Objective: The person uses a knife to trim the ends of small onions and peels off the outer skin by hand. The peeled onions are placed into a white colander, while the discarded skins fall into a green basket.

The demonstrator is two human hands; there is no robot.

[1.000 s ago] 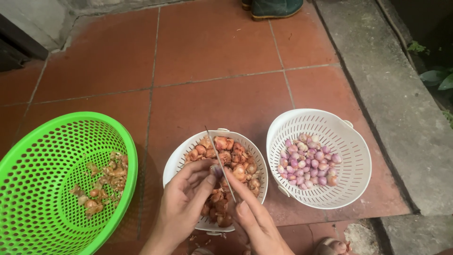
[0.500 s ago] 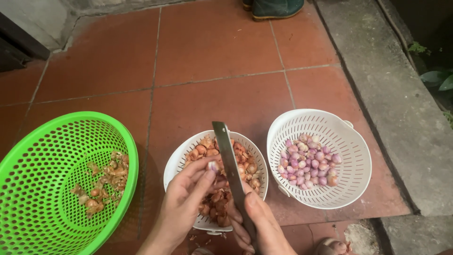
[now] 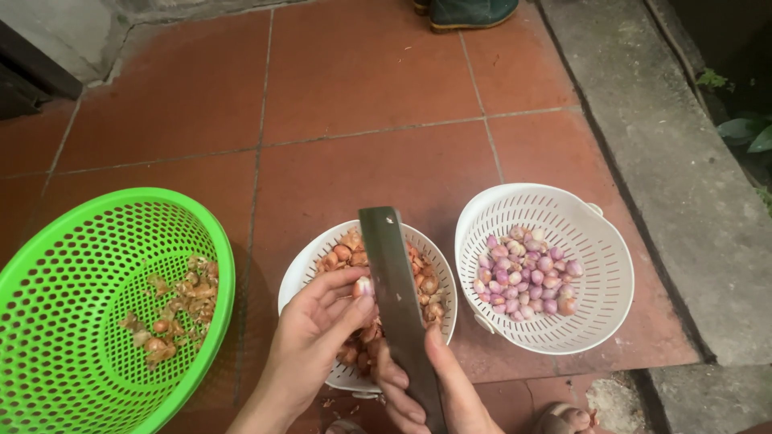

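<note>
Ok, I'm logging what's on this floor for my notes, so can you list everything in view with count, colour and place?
green basket: one, bright green, far left on the tiles, holding brown peelings
middle colander: one, white, centre, holding unpeeled brown shallots
right colander: one, white, right of centre, holding peeled purple shallots
knife: one, grey broad blade, over the middle colander
boot: dark green, top edge
floor tiles: red-brown, throughout
concrete strip: grey, right side
plant leaves: green, far right
left hand: pinching one shallot against the blade
right hand: gripping the knife at bottom centre
</note>
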